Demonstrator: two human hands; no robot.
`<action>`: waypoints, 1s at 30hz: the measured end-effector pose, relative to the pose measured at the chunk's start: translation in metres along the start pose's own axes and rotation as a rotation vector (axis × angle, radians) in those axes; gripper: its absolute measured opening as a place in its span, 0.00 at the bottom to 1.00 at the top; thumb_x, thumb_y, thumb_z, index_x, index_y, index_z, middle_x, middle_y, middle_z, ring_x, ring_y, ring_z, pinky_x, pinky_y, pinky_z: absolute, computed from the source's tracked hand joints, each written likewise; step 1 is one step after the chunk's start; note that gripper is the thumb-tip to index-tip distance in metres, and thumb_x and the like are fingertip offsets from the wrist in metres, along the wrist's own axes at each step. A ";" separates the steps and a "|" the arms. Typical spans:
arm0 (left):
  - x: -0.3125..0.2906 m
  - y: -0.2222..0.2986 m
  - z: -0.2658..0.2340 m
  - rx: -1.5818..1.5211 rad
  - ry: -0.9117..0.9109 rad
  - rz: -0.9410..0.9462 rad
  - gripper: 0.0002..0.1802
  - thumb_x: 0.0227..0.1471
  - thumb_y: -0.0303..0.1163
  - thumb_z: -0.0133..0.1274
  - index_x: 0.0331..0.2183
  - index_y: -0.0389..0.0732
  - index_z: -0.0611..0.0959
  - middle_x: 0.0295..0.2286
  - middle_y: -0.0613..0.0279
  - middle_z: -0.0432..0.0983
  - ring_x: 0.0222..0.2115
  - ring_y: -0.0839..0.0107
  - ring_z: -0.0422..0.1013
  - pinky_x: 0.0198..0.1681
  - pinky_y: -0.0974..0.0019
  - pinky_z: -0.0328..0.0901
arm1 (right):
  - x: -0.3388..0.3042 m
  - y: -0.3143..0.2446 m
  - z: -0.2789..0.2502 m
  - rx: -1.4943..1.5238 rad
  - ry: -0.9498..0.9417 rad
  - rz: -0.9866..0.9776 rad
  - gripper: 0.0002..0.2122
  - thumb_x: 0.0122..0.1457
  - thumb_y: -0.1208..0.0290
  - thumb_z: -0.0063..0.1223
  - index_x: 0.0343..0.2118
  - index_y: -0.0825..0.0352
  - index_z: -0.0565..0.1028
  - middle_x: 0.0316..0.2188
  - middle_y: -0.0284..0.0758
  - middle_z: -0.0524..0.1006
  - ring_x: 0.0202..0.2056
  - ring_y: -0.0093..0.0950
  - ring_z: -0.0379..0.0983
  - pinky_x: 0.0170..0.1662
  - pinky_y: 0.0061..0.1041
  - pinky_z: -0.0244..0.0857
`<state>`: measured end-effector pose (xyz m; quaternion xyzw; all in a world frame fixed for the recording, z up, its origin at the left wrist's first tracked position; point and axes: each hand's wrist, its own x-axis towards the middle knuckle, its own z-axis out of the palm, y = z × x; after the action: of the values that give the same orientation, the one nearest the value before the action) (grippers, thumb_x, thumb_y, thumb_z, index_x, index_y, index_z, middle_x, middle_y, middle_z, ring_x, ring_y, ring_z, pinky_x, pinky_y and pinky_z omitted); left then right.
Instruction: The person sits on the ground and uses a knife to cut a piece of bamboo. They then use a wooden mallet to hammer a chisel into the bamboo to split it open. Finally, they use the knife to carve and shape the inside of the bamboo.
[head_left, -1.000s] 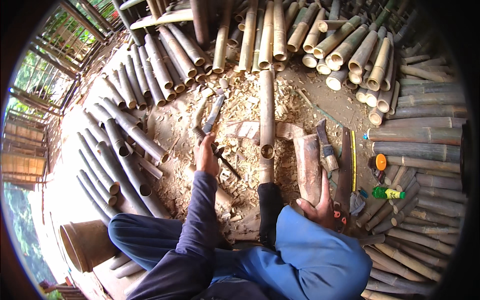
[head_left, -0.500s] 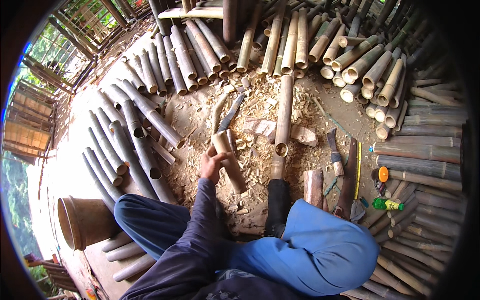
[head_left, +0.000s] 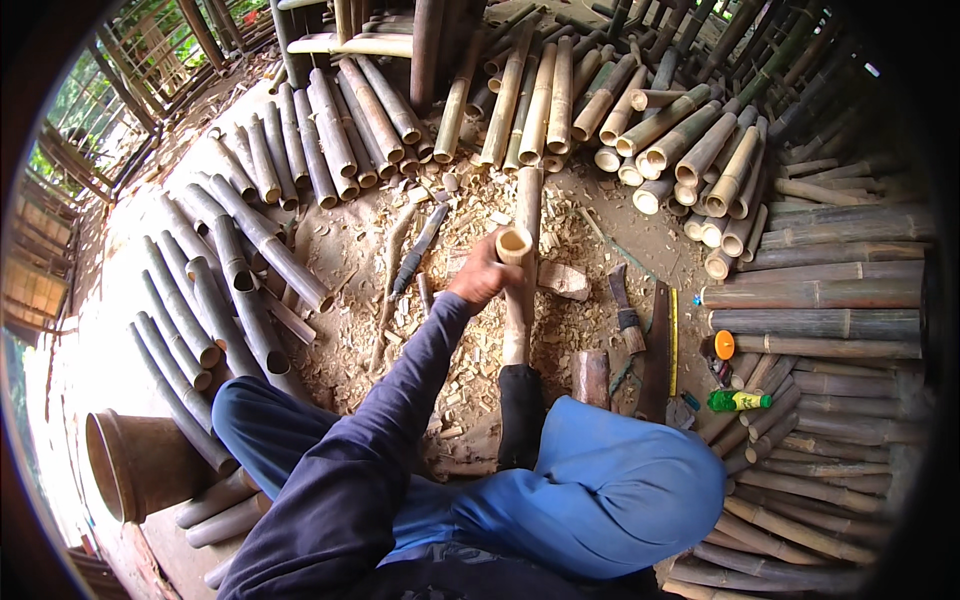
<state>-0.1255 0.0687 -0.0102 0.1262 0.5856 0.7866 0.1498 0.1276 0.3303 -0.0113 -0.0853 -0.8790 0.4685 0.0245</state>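
Observation:
My left hand is closed round a short pale bamboo tube, whose round open end faces up towards me. Behind that tube, a longer bamboo piece stretches away over the wood chips. My left fingers are partly hidden by the tube. No part of my right hand can be made out. Left of the tube, a knife with a dark wrapped handle lies on the chips. Another wrapped-handle blade rests to the right, near a saw-like dark blade and a thick wooden block.
Rows of bamboo tubes ring the work spot, with dark ones at left and stacks at right. A brown bucket stands beside my left knee. A green bottle, an orange round object and a yellow measuring strip lie right.
My left hand has lifted the short bamboo tube and carried it right and forward, bringing its open end round to face me. The whole view has shifted slightly.

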 end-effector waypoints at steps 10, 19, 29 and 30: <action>0.011 0.004 0.026 0.190 -0.269 0.061 0.23 0.38 0.17 0.59 0.42 0.38 0.78 0.34 0.70 0.76 0.37 0.79 0.70 0.43 0.72 0.67 | 0.003 -0.006 -0.001 0.002 0.006 -0.013 0.50 0.45 0.60 0.64 0.68 0.72 0.48 0.60 0.54 0.64 0.61 0.43 0.62 0.63 0.36 0.56; -0.007 0.016 0.040 0.655 -0.277 0.222 0.31 0.26 0.26 0.69 0.40 0.39 0.80 0.31 0.55 0.79 0.34 0.57 0.76 0.42 0.59 0.71 | 0.033 -0.036 -0.019 0.043 0.064 -0.136 0.50 0.45 0.61 0.65 0.68 0.72 0.48 0.61 0.54 0.63 0.62 0.43 0.61 0.63 0.36 0.55; -0.001 -0.038 0.008 0.388 -0.173 0.268 0.38 0.23 0.31 0.72 0.45 0.37 0.81 0.37 0.51 0.82 0.38 0.60 0.77 0.46 0.60 0.71 | 0.097 -0.136 0.011 -0.230 -0.241 -0.173 0.44 0.51 0.75 0.60 0.69 0.67 0.46 0.63 0.54 0.60 0.64 0.45 0.58 0.65 0.38 0.55; 0.003 -0.041 0.008 0.461 -0.210 0.214 0.38 0.23 0.31 0.72 0.45 0.38 0.81 0.36 0.51 0.82 0.38 0.60 0.77 0.46 0.60 0.71 | 0.102 -0.135 0.008 -0.167 -0.223 -0.276 0.44 0.51 0.74 0.59 0.69 0.67 0.46 0.63 0.54 0.60 0.64 0.46 0.58 0.65 0.37 0.55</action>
<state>-0.1213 0.0883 -0.0472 0.2989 0.7137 0.6266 0.0930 0.0095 0.2672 0.0924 0.0864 -0.9155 0.3926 -0.0162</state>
